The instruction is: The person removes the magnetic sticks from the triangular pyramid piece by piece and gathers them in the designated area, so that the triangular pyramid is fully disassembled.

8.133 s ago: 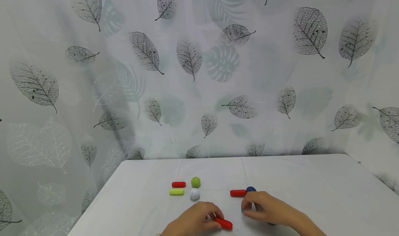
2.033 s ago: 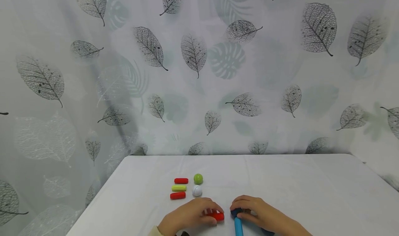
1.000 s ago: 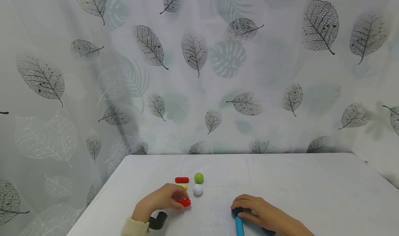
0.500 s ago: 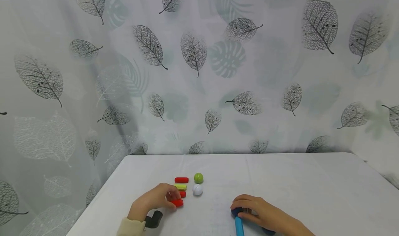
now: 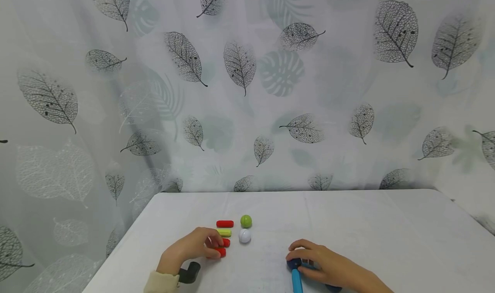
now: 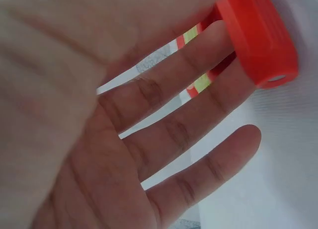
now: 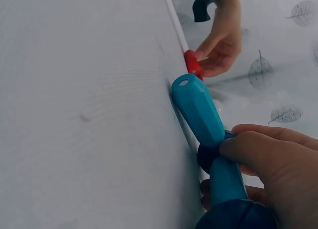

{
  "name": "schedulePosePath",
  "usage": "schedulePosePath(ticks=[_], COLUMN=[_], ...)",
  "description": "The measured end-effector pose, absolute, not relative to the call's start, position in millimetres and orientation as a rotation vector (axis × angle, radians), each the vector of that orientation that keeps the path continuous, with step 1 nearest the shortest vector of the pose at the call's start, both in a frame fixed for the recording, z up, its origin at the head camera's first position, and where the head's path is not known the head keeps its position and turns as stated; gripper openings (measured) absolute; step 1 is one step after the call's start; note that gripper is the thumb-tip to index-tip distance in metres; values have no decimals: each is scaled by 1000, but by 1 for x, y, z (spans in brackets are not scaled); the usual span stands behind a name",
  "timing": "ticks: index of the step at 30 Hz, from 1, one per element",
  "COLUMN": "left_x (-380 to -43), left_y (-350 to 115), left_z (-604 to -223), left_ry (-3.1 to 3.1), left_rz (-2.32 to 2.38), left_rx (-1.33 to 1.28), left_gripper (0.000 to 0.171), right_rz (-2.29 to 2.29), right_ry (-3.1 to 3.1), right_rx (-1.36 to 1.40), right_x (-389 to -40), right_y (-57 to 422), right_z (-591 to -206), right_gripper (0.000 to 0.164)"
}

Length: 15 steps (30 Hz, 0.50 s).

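My left hand (image 5: pixel 193 248) pinches a short red stick (image 5: pixel 221 252) low over the white table. In the left wrist view this red stick (image 6: pixel 261 40) lies at the fingertips, its end with a small pale disc facing out; the little finger stretches free. Just beyond it are another red stick (image 5: pixel 226 242), a yellow stick (image 5: pixel 225 232) and a far red stick (image 5: pixel 225 224). My right hand (image 5: pixel 322 260) grips a dark blue ball (image 5: pixel 294 263) joined to a light blue stick (image 5: pixel 297 281). A second light blue stick (image 7: pixel 226 182) runs from that ball to another dark blue ball (image 7: pixel 238 216).
A green ball (image 5: pixel 246 221) and a white ball (image 5: pixel 245 236) sit right of the sticks. A dark curved piece (image 5: pixel 189 272) is at my left wrist. The white table (image 5: pixel 367 224) ends at a leaf-patterned curtain (image 5: pixel 247 91).
My left hand has carried the red stick from the middle leftward to the near end of the stick row, then slightly further left. My right hand stays at the dark blue ball, fingers slightly shifted.
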<state>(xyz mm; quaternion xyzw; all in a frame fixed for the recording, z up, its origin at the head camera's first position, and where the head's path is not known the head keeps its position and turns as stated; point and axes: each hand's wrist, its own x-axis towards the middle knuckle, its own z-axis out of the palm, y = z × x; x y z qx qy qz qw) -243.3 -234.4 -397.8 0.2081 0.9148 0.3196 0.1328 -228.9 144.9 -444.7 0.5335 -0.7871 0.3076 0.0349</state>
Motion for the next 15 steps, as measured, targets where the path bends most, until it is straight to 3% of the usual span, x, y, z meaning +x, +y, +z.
schedulePosePath(ticks=[11, 15], left_x=[-244, -245], left_y=[-226, -223], left_z=[-392, -393], left_ry=[2725, 2748], left_rz=[910, 900], left_rx=[689, 726], left_gripper=[11, 7], right_rz=[1090, 1154], right_ry=[-2733, -2851], right_rx=[1444, 1309], right_x=[-225, -225], right_y=[153, 151], right_z=[-433, -429], right_gripper=[43, 36])
